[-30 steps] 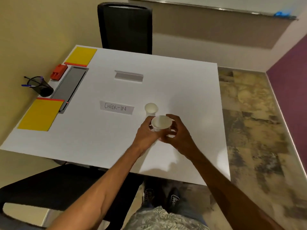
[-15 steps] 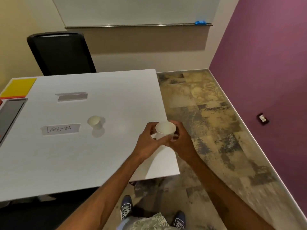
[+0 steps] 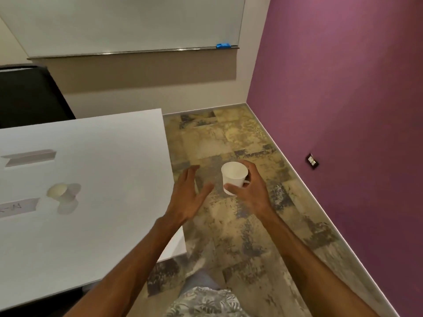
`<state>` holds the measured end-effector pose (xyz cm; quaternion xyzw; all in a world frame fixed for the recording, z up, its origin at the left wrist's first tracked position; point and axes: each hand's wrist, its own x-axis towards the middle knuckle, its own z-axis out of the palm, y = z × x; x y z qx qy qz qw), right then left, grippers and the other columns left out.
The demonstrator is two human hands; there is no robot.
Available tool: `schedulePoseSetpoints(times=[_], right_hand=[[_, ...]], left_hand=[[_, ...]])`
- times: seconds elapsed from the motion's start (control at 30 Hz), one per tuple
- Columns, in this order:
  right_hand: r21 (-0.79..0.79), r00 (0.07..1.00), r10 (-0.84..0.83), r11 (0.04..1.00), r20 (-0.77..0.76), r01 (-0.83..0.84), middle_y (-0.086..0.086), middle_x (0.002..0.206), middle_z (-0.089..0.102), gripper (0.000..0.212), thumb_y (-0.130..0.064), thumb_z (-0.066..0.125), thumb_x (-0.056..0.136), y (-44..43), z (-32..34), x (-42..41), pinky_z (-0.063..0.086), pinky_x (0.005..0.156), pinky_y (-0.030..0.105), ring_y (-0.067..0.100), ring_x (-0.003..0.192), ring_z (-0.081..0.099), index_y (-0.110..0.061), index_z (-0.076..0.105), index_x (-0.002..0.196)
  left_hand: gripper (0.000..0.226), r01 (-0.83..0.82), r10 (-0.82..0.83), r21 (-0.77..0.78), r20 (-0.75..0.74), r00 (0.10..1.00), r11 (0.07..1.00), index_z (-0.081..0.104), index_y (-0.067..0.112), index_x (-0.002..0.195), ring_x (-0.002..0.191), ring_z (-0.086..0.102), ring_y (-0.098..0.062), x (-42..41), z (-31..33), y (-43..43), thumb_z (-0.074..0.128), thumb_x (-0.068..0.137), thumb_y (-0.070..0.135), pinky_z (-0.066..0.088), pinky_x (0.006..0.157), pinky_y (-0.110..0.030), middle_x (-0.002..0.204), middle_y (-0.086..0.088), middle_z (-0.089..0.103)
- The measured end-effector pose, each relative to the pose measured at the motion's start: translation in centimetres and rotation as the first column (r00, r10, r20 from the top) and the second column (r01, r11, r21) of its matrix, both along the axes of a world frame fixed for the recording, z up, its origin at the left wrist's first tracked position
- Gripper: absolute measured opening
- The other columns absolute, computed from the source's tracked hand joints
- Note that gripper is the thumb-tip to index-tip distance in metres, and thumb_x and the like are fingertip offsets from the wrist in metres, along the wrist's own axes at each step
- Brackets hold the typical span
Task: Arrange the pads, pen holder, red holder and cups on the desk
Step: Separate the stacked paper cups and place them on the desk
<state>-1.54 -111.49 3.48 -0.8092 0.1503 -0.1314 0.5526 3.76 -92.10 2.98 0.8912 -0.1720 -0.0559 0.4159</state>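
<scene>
Nearest to me, both forearms reach out past a patterned shirt hem. I have the right hand (image 3: 250, 191) wrapped round a white paper cup (image 3: 234, 177): the thumb presses its near side low down and the fingers curl round the far side, so the cup rides upright with its mouth facing up, which I judge keeps it ready to set down without turning it. It hangs over the floor (image 3: 229, 138), off to the right of the desk (image 3: 109, 225) edge and not above the top. Just left of those fingers, apart from the cup, my left hand (image 3: 187, 195) is spread and holds nothing, palm turned toward the cup, probably standing by to steady it. Well to the left of that hand's fingertips a second cup (image 3: 63, 191) stands on the desk, blurred, beside a paper label (image 3: 18, 205); I take that as the spot this cup should join. Farther off lies a grey folded card (image 3: 29, 156), then a dark chair (image 3: 29, 97) and the whiteboard (image 3: 126, 24). The pads, pen holder and red holder are out of view.
</scene>
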Motion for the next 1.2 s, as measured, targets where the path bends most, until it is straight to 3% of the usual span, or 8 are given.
schedulePoseSetpoints(times=[0.17,0.37,0.5,0.93,1.2], right_hand=[[-0.023,0.999,-0.029,0.999,-0.016,0.029,-0.003,0.132,0.057,0.082,-0.025,0.089,0.070,-4.2,-0.8,3.2,0.056,0.087,0.031,0.018,0.114,0.056,-0.029,0.044,0.139],[-0.035,0.999,-0.030,0.999,-0.033,0.029,-0.007,0.128,0.058,0.079,-0.028,0.089,0.070,-8.7,-2.2,11.2,0.053,0.079,0.019,0.015,0.112,0.057,-0.036,0.046,0.135],[-0.068,0.999,0.004,0.998,-0.043,-0.007,-0.004,0.131,0.059,0.077,-0.027,0.087,0.071,-11.3,-2.5,18.6,0.058,0.087,0.031,0.015,0.113,0.056,-0.030,0.047,0.136],[-0.054,0.986,0.158,0.986,-0.047,-0.160,-0.009,0.121,0.058,0.074,-0.018,0.087,0.072,-16.0,-0.8,42.7,0.055,0.087,0.028,0.014,0.111,0.059,-0.024,0.049,0.135],[-0.057,0.957,0.286,0.956,-0.047,-0.288,-0.004,0.122,0.059,0.071,-0.020,0.087,0.073,-16.4,-1.1,56.4,0.056,0.085,0.029,0.017,0.109,0.060,-0.026,0.048,0.132]], left_hand=[[0.078,-0.097,0.045,0.247,0.206,0.977,0.964,0.023,0.021,0.156,0.153,0.015,-0.026,4.5,-1.4,-3.6,0.037,0.094,0.067,0.018,0.122,-0.054,0.166,-0.004,0.016],[0.077,-0.145,0.079,0.317,0.213,0.974,0.937,0.013,0.026,0.159,0.154,-0.004,-0.023,12.0,-3.2,-7.6,0.033,0.095,0.066,0.001,0.124,-0.053,0.167,-0.002,-0.001],[0.076,-0.158,0.107,0.324,0.169,0.980,0.933,0.010,0.028,0.159,0.154,-0.009,-0.023,19.0,-3.9,-10.2,0.032,0.096,0.065,0.002,0.123,-0.056,0.167,-0.002,-0.006],[0.078,-0.235,0.228,0.345,0.061,0.972,0.909,0.006,0.031,0.159,0.154,-0.008,-0.023,39.3,-2.7,-14.4,0.033,0.095,0.067,0.003,0.122,-0.058,0.167,-0.001,-0.008],[0.081,-0.340,0.332,0.412,0.093,0.939,0.845,-0.004,0.033,0.158,0.153,-0.014,-0.024,49.7,-3.4,-14.3,0.031,0.094,0.069,-0.013,0.118,-0.049,0.166,-0.003,-0.014]])
